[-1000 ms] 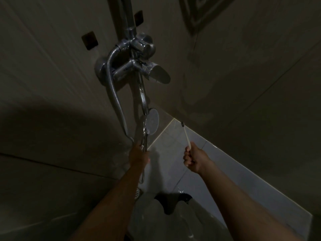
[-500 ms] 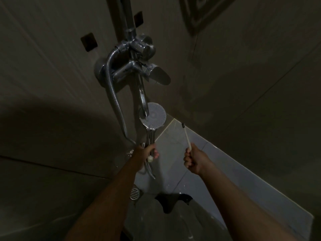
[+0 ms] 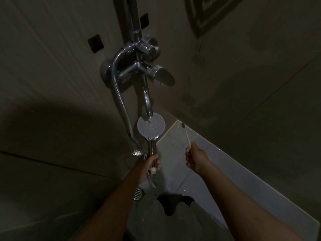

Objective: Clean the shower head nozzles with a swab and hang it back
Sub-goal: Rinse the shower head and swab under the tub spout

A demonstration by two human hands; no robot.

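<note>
1. While the left hand (image 3: 147,166) grips its shiny handle, the round shower head (image 3: 151,125) stands up above it, dotted face showing, just under the tap spout (image 3: 147,100).
2. The right hand (image 3: 194,158) is closed around a thin white swab (image 3: 186,136).
3. The swab's dark tip points up, near the shower head but not touching it.
4. The hose (image 3: 119,94) hangs by the wall.
</note>
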